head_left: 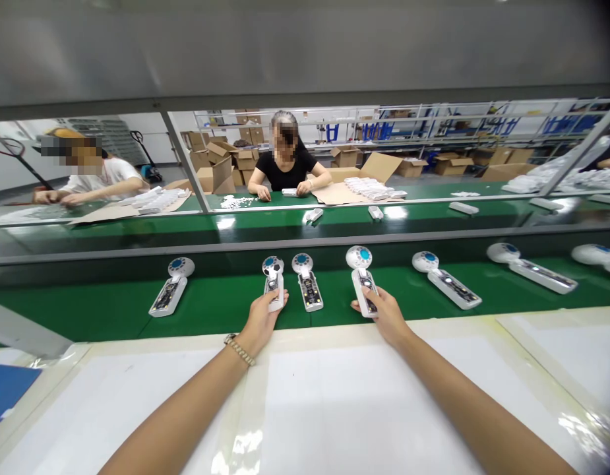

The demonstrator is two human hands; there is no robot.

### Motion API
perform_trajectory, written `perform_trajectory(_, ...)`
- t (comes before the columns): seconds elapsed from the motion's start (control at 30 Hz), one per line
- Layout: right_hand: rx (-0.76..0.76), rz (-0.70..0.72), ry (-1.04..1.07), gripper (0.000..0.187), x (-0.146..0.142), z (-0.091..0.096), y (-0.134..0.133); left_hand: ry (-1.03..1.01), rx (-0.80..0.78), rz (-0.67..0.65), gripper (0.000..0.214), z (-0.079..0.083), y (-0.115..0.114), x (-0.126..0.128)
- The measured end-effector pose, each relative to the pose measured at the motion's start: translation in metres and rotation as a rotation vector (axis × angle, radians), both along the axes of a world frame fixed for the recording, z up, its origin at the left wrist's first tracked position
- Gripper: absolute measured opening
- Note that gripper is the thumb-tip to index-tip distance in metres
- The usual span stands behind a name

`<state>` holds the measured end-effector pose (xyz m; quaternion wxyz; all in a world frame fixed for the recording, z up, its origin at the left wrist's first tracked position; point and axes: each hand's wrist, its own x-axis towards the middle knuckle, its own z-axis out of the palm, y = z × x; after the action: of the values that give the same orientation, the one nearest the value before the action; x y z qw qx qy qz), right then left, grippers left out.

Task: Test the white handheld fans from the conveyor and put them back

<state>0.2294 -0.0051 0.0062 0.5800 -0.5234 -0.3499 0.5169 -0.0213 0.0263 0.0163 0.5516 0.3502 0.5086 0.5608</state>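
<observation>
My left hand (261, 323) grips the handle of a white handheld device (272, 266) with a round head marked in blue and black. My right hand (388, 315) is closed on the handle of a second white handheld device (359, 257), its round head blue in the middle. Both handles are uncovered and show dark circuit boards inside. Between my hands, another such device (310, 290) lies on the green belt (225, 310). One more device (170, 293) rests to the left of my left hand.
Several similar devices, among them a nearby one (453, 289), lie along the belt to the right. In front is a white work surface (305, 409). A metal rail (136, 253) runs behind the belt. Two co-workers sit across, beside piled white parts (368, 188). A grey panel (305, 53) hangs overhead.
</observation>
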Motion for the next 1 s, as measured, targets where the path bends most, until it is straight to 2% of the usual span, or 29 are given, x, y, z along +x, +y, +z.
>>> perform_trajectory(0.03,-0.01,0.037,0.14,0.03,-0.003,0.002,-0.002,-0.069,0.018,-0.016,0.016,0.002,-0.001,0.001)
perform_trajectory(0.1,-0.03,0.099,0.275,0.028,-0.009,0.006,-0.008,-0.176,0.064,-0.08,0.024,0.006,-0.007,0.003)
perform_trajectory(0.17,-0.019,0.133,0.281,0.033,-0.015,0.009,-0.013,-0.185,0.108,-0.198,0.039,0.009,-0.017,0.007)
perform_trajectory(0.23,0.024,0.177,0.264,0.042,-0.022,0.011,-0.018,-0.107,0.132,-0.341,0.049,0.011,-0.027,0.012)
perform_trajectory(0.37,0.021,0.293,0.296,0.052,-0.036,0.011,-0.029,-0.069,0.111,-0.524,0.05,0.011,-0.044,0.025)
perform_trajectory(0.6,-0.03,0.358,0.295,0.053,-0.047,0.007,-0.034,-0.119,-0.017,-0.563,0.044,0.004,-0.042,0.029)
perform_trajectory(0.73,-0.036,0.355,0.303,0.05,-0.047,0.007,-0.033,-0.156,-0.026,-0.627,0.043,0.003,-0.039,0.025)
perform_trajectory(1.0,-0.001,0.404,0.231,0.051,-0.047,0.005,-0.032,-0.055,-0.021,-0.632,0.048,0.004,-0.04,0.022)
